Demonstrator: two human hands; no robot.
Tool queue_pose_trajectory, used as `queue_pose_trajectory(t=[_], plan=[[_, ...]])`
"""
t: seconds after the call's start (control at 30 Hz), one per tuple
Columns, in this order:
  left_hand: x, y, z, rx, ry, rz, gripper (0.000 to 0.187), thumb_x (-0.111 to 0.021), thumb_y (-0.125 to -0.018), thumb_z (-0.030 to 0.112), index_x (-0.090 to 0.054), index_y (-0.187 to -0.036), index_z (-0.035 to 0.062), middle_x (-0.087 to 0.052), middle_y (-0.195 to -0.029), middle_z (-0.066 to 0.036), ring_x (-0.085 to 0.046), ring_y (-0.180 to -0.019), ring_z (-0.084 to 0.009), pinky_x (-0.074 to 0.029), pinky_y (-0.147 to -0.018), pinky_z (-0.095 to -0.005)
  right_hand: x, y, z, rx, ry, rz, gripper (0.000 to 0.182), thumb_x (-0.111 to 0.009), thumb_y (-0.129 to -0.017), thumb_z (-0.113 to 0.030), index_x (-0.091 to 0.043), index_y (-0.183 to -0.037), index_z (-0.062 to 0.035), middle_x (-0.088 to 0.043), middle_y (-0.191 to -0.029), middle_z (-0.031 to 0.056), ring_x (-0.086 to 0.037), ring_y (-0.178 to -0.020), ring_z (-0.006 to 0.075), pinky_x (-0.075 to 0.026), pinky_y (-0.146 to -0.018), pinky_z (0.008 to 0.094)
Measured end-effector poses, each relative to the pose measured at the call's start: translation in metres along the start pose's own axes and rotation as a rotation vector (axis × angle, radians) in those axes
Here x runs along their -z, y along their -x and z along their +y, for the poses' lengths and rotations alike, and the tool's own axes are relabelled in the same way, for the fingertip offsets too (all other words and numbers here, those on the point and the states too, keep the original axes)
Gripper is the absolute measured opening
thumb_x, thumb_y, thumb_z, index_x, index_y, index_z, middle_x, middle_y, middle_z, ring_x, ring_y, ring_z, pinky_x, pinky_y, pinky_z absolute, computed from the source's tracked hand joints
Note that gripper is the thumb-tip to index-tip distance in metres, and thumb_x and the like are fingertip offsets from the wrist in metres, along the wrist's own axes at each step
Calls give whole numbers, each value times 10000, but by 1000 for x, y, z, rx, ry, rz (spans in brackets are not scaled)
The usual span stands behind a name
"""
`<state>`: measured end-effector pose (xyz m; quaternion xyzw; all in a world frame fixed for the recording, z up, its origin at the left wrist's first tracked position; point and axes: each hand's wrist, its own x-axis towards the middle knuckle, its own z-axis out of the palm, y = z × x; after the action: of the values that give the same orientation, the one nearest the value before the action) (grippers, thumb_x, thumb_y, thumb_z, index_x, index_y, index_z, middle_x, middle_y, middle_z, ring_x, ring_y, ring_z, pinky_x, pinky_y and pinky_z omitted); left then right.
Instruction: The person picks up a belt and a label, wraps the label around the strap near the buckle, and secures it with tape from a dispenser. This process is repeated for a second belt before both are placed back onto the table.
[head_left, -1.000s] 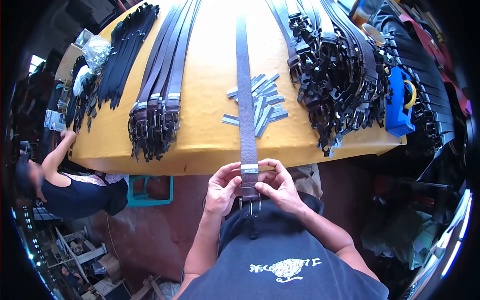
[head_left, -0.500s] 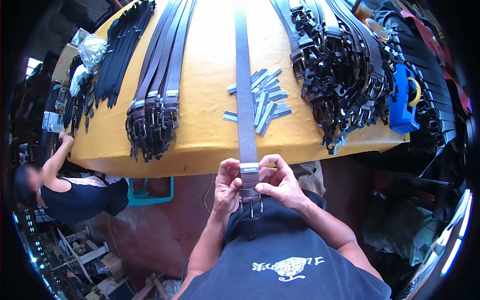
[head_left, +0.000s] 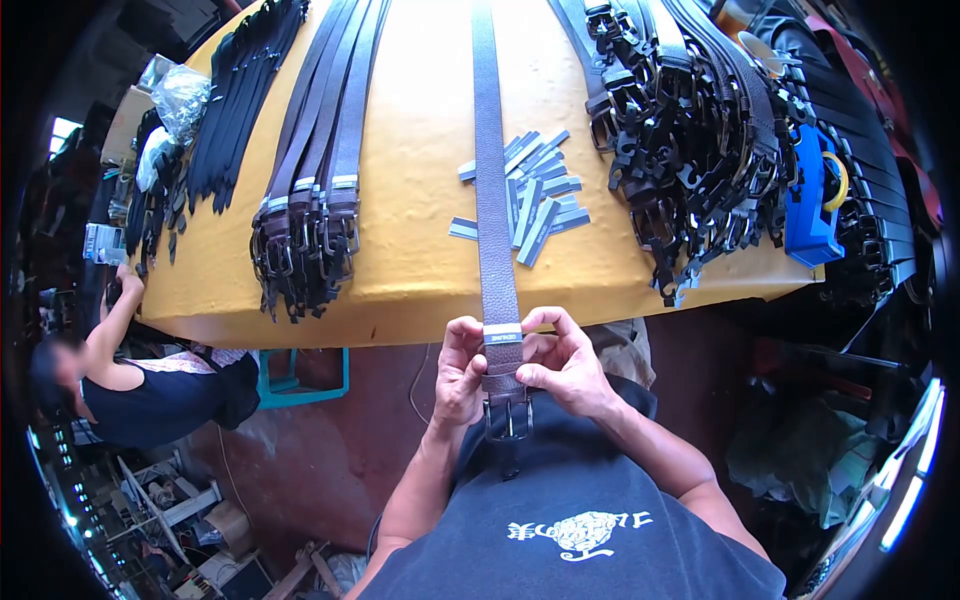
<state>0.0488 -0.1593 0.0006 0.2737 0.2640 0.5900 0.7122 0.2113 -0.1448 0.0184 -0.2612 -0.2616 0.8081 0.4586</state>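
Observation:
A dark brown leather belt (head_left: 490, 170) runs from the far side of the table down to my lap, its buckle (head_left: 508, 419) hanging at the near end. Around the belt near the buckle sits a silver-grey label band (head_left: 502, 334) with printed lettering. My left hand (head_left: 462, 372) grips the belt's left edge beside the band, fingers curled. On the opposite edge, my right hand (head_left: 562, 363) pinches the belt, thumb on its face below the band. Loose grey label strips (head_left: 540, 232) lie scattered on the table beside and partly beneath the belt.
A yellow-covered table (head_left: 410, 260) carries a row of brown belts (head_left: 325, 150) at left and a heap of buckled belts (head_left: 690, 150) at right. A blue tape dispenser (head_left: 812, 200) stands at the right edge. Another person (head_left: 150, 390) sits at left near a teal stool (head_left: 305, 392).
The buckle has turned to lie flatter, its frame now showing more fully. Both hands stay at the label band, with only a slight shift in view.

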Motion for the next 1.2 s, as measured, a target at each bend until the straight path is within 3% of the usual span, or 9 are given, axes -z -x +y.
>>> queue_pose_trajectory(t=[0.1,0.2,0.5,0.6,1.0,1.1,1.2], plan=[[1,0,-1,0,15,1,422,-661,-867,239,-401,-1158,81,-560,-1104,-55,-563,-1005,-130,-465,-843,-259,1,0,0,6,-1,-13,496,-724,-778,-7,-417,-1164,-62,-623,-866,66,-612,-820,120,-510,-770,277],[4,1,-4,11,15,10,419,-659,-868,236,-399,-1159,82,-554,-1102,-52,-559,-1007,-126,-461,-842,-257,-3,0,-1,11,22,6,472,-691,-804,11,-406,-1172,-68,-594,-785,46,-585,-736,107,-496,-683,251],[1,-2,-1,-21,-3,-19,385,-662,-867,204,-409,-1127,76,-535,-1084,-44,-545,-990,-114,-450,-833,-249,-1,-1,-1,23,9,-5,454,-695,-799,16,-411,-1142,-73,-596,-809,45,-586,-747,102,-499,-682,253],[5,-2,-2,-33,-25,-34,335,-659,-869,189,-429,-1084,74,-523,-1039,-40,-537,-965,-116,-441,-840,-256,3,0,-3,-12,-25,-46,461,-724,-774,5,-421,-1114,-67,-632,-920,80,-616,-871,129,-503,-812,292],[1,-7,3,-58,-80,-48,251,-663,-864,162,-471,-979,51,-528,-994,-64,-533,-939,-133,-431,-848,-273,6,1,-3,-10,24,-31,374,-714,-781,15,-457,-1040,-67,-613,-891,50,-602,-870,112,-504,-807,292],[1,-5,7,-54,-112,-38,263,-668,-861,168,-470,-984,45,-530,-998,-68,-533,-949,-139,-433,-859,-280,0,1,-5,41,71,-46,332,-673,-813,34,-453,-1041,-67,-601,-854,41,-587,-783,93,-504,-658,246],[3,-3,11,-23,-9,-15,295,-669,-858,154,-474,-1039,27,-548,-1025,-85,-552,-966,-148,-446,-876,-290,-6,1,-8,53,138,-33,343,-669,-813,40,-445,-1052,-63,-603,-856,45,-589,-782,93,-508,-666,249]])
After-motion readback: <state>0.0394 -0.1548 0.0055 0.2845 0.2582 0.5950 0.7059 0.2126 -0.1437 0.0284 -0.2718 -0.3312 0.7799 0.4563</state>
